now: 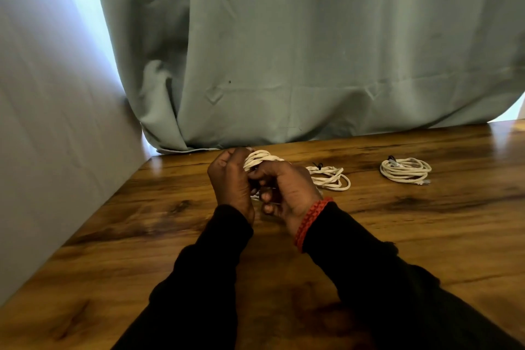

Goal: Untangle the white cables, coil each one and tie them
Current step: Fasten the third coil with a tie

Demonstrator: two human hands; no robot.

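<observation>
Held coil [260, 159]: white cable bunched between both hands, above surface [426, 221] near far edge. Left hand [231, 182] clamped around loops; right hand [287, 193] closed on bunch from right, fingers curled, apparently working tie. Risk, judged: loosened grip lets loops spring apart before tie cinches. Count: three coils. Middle coil [331, 176] just right of hands, black tie visible; right coil [405, 169] well apart toward far right corner.

Glossy dark-grained wood on the surface [397, 236]. Matt, creased grey-green cloth in the curtain [312, 51]. White cables [404, 169] matt, perhaps braided, too small to tell. Woven red bracelet [311, 221]; black matt cloth sleeves [369, 278].
</observation>
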